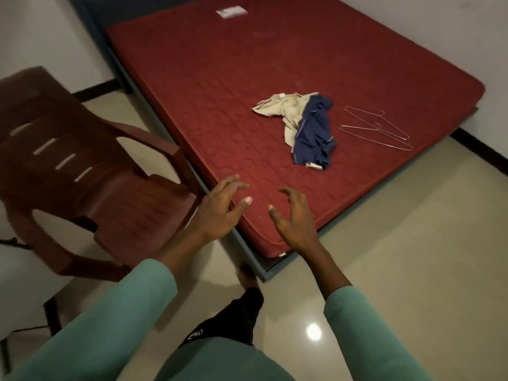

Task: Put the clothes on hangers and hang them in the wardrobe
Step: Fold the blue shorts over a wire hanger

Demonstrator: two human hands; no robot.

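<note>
Two empty hands over the near corner of a red mattress (209, 86), with clothes (302, 119) and wire hangers (378, 130) lying further along it.

At far left I see a brown plastic chair (82, 166) beside the bed. Next come my left hand (217, 213) and right hand (295, 221), close together, fingers spread, loosely curved and released, grasping nothing. Well apart from them to the right, a cream garment (283, 108) lies crumpled, and a navy garment (313, 133) overlaps its right side. Both look light, soft and limp, so I expect them to sag and bunch. I would pinch each at a collar or waistband, though I cannot find those in the heap. Just right of them the hangers cross, thin, stiff and light, best taken by the hook. No wardrobe is in view.
</note>
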